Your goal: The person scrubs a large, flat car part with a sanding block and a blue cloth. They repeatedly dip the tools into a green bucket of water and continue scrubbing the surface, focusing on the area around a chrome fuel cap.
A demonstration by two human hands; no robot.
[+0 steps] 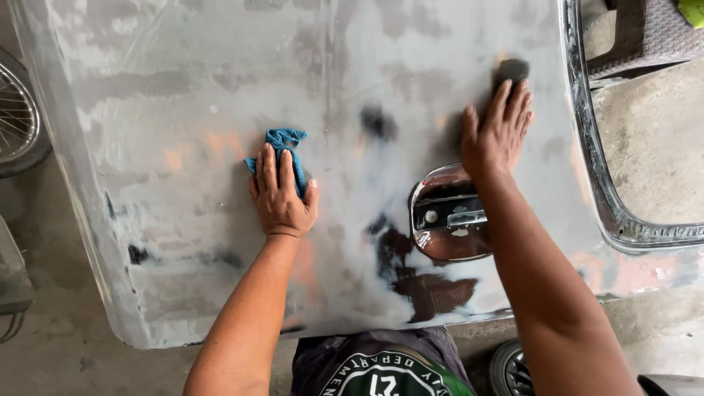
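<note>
A grey, sanded car door panel [220,88] lies flat in front of me, patchy with filler and bare spots. My left hand [281,194] presses a crumpled blue cloth [284,141] flat on the panel, left of centre. My right hand [497,132] lies farther right with its fingers stretched over a dark sanding pad [511,70], pushing it against the surface. Just below that hand sits the recessed chrome door handle cup [447,216]. Dark wet-looking stains [429,290] spread under the handle cup.
The window frame edge [598,176] of the door runs down the right side. A spoked wheel [18,117] shows at the far left, a brown woven chair [649,33] at top right, and a small tyre [510,370] at the bottom. Concrete floor [660,132] surrounds the panel.
</note>
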